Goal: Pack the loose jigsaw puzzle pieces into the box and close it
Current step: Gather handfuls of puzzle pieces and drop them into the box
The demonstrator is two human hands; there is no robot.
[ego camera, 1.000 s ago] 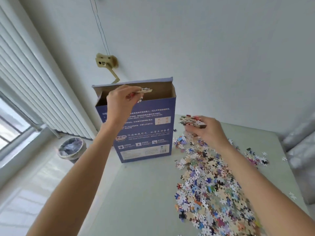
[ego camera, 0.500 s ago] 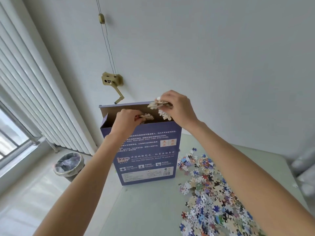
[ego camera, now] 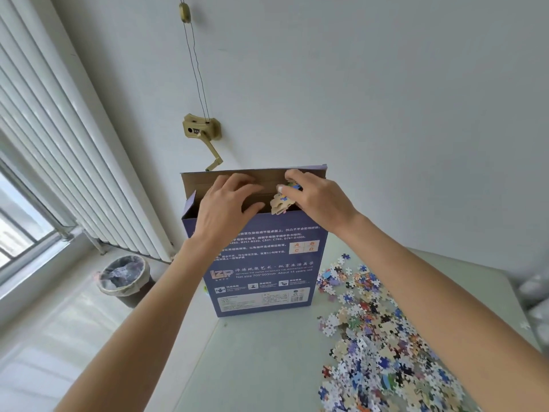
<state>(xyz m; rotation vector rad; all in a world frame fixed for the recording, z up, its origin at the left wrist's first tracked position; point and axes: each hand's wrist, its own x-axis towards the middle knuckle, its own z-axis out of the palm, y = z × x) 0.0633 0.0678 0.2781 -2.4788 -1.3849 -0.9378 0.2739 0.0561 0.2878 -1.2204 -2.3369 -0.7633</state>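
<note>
A tall blue puzzle box stands upright on the pale table, its brown top flap raised at the back. My left hand hovers over the open mouth with fingers spread and nothing in them. My right hand is at the right side of the opening, shut on a clump of puzzle pieces that hangs at the box's front rim. A big heap of loose puzzle pieces lies on the table to the right of the box.
The table's left edge runs just below the box. On the floor to the left stands a bin with a plastic liner. A white radiator lines the left wall. A brass crank hangs on the wall behind the box.
My left hand has let its pieces go and spread its fingers over the opening. My right hand lowered its clump from above the flap to the box's rim. The camera tilted up.
</note>
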